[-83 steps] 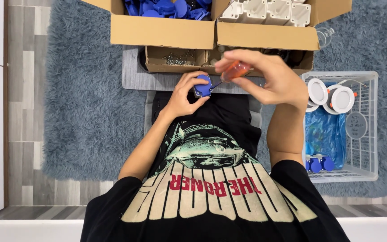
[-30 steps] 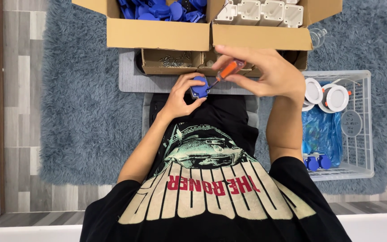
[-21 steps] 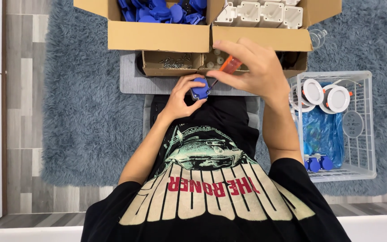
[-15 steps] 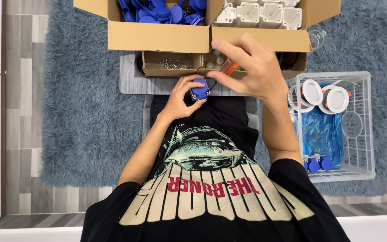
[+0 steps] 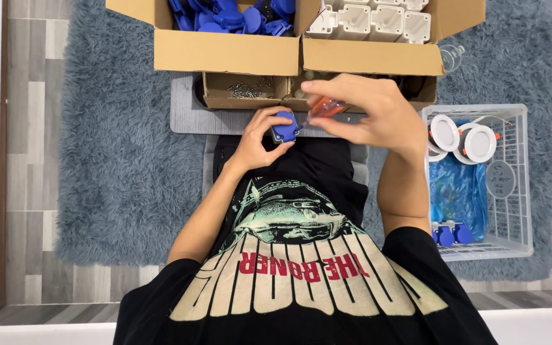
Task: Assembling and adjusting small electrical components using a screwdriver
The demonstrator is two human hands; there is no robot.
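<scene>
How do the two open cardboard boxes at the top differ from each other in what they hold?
The left cardboard box holds loose blue plastic parts in a jumbled heap; the right cardboard box holds white square housings set in a neat row. The left box's contents are dark blue, the right's pale. Both are plain brown, open-flapped, and stand side by side on the blue-grey rug.

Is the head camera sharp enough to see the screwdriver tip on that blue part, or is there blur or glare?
Head view: even, soft light, no glare; the small blue plastic part is sharp, the orange-handled screwdriver slightly soft, its tip too small to resolve, and the right hand hides most of the handle.
</scene>
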